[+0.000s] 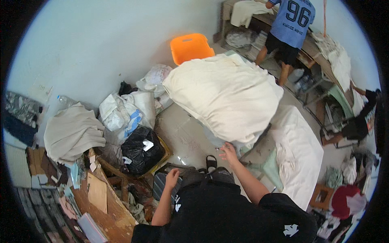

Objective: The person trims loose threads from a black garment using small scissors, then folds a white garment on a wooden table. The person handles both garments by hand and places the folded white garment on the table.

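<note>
A large heap of cream cloth [225, 97] lies before me on a support that is mostly hidden beneath it. My right hand [228, 155] is stretched out at the near edge of this heap, its fingers apart. By its fingertips shows a small dark-and-bright thing, too small to name. My left hand [172, 177] hangs in front of my body on the left, above a dark striped seat [162, 185]. Its fingers are partly curled, and their inner side is hidden. To the right, white cloth [299, 152] is draped over a pale green plastic piece of furniture [273, 168].
An orange plastic chair [191, 48] stands by the wall. Left are a black plastic bag [141, 152], white bags [121, 106], beige cloth [74, 130] and a worn wooden tabletop [101, 209]. A person [290, 27] stands at a far workbench [264, 18]; another person [358, 127] sits at right.
</note>
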`<action>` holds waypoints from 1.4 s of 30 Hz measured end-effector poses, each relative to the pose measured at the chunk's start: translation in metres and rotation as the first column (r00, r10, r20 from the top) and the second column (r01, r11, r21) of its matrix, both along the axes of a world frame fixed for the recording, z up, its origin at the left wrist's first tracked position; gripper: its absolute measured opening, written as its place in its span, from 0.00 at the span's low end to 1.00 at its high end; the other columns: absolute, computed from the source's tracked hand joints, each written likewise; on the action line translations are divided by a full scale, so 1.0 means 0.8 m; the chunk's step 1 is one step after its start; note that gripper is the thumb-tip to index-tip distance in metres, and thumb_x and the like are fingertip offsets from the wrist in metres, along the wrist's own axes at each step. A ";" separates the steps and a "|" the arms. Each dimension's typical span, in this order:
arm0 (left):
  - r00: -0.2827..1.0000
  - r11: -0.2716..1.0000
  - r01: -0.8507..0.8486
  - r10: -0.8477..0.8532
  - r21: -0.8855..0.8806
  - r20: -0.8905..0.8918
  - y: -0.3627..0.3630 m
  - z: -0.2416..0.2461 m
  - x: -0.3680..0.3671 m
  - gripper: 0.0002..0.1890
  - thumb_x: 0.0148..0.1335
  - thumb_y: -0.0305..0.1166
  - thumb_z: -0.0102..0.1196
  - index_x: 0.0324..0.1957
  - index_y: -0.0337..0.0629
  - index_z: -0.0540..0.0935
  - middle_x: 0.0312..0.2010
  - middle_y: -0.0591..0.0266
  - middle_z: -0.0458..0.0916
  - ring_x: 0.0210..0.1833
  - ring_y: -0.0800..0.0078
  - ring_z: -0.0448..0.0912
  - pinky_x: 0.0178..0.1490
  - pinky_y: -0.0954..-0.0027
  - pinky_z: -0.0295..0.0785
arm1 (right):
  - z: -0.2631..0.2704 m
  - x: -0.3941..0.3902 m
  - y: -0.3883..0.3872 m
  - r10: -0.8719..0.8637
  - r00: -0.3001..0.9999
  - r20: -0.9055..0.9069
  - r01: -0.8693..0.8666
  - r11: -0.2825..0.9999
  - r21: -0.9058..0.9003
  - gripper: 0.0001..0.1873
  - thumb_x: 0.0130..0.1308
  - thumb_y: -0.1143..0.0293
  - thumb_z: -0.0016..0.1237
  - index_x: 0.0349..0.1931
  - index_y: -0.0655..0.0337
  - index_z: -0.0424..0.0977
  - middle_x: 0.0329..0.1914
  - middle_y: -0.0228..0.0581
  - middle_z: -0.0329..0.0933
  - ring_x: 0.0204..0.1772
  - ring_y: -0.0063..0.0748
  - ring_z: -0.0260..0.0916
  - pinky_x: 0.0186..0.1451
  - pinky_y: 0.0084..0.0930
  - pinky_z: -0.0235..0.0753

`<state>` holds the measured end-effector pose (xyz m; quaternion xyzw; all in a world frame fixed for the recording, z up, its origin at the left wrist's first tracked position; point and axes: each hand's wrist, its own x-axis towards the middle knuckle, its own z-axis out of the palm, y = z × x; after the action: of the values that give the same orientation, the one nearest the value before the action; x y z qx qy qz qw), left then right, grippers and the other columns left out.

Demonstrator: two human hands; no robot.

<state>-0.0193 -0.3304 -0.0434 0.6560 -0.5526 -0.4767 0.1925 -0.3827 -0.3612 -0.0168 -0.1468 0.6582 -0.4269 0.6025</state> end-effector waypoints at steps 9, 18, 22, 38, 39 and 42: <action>0.837 0.859 -0.494 0.512 -0.136 0.193 0.045 0.070 -0.004 0.13 0.66 0.34 0.52 0.47 0.37 0.80 0.42 0.51 0.83 0.47 0.60 0.81 0.52 0.65 0.72 | -0.061 -0.043 -0.042 0.147 0.971 0.190 -0.165 0.983 0.083 0.32 0.67 0.54 0.49 0.65 0.60 0.56 0.59 0.42 0.71 0.44 0.40 0.78 0.41 0.34 0.77; 0.743 0.734 -0.662 0.669 -0.150 -0.004 0.059 0.098 -0.023 0.14 0.69 0.33 0.49 0.49 0.35 0.79 0.39 0.59 0.82 0.42 0.71 0.79 0.49 0.70 0.72 | -0.081 -0.054 -0.040 0.256 0.954 0.158 -0.272 0.958 0.094 0.30 0.67 0.54 0.49 0.64 0.58 0.59 0.58 0.38 0.70 0.43 0.37 0.77 0.37 0.30 0.76; 0.739 0.734 -0.670 0.673 -0.114 -0.010 0.074 0.118 -0.030 0.14 0.69 0.34 0.49 0.50 0.34 0.78 0.40 0.59 0.82 0.41 0.73 0.79 0.48 0.70 0.72 | -0.092 -0.054 -0.042 0.260 0.947 0.191 -0.282 0.955 0.097 0.29 0.68 0.53 0.48 0.64 0.57 0.60 0.58 0.38 0.69 0.44 0.37 0.77 0.39 0.30 0.76; 0.959 0.946 -0.284 0.282 -0.155 -0.037 -0.072 0.110 -0.063 0.14 0.68 0.33 0.51 0.50 0.35 0.78 0.36 0.63 0.81 0.36 0.77 0.77 0.42 0.73 0.72 | -0.070 -0.049 -0.026 0.193 0.971 0.142 -0.209 0.972 0.110 0.32 0.65 0.53 0.51 0.63 0.61 0.58 0.56 0.40 0.72 0.42 0.34 0.78 0.38 0.28 0.76; 0.967 0.954 -0.256 0.253 -0.155 -0.037 -0.081 0.107 -0.064 0.14 0.68 0.33 0.51 0.50 0.35 0.78 0.36 0.64 0.81 0.36 0.78 0.77 0.42 0.74 0.72 | -0.068 -0.047 -0.025 0.167 0.977 0.133 -0.182 0.978 0.106 0.32 0.65 0.53 0.51 0.63 0.61 0.58 0.56 0.40 0.72 0.42 0.33 0.78 0.38 0.28 0.77; 0.980 0.974 -0.184 0.170 -0.136 -0.105 -0.105 0.093 -0.072 0.13 0.68 0.32 0.51 0.50 0.35 0.78 0.36 0.65 0.81 0.37 0.79 0.76 0.42 0.75 0.71 | -0.056 -0.043 -0.019 0.133 0.984 0.118 -0.146 0.984 0.104 0.34 0.65 0.54 0.52 0.65 0.61 0.57 0.58 0.40 0.71 0.42 0.34 0.78 0.39 0.28 0.77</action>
<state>-0.0770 -0.4145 0.0312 0.6640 -0.5155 -0.4463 0.3068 -0.4168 -0.3761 -0.0614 -0.1345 0.6348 -0.3533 0.6739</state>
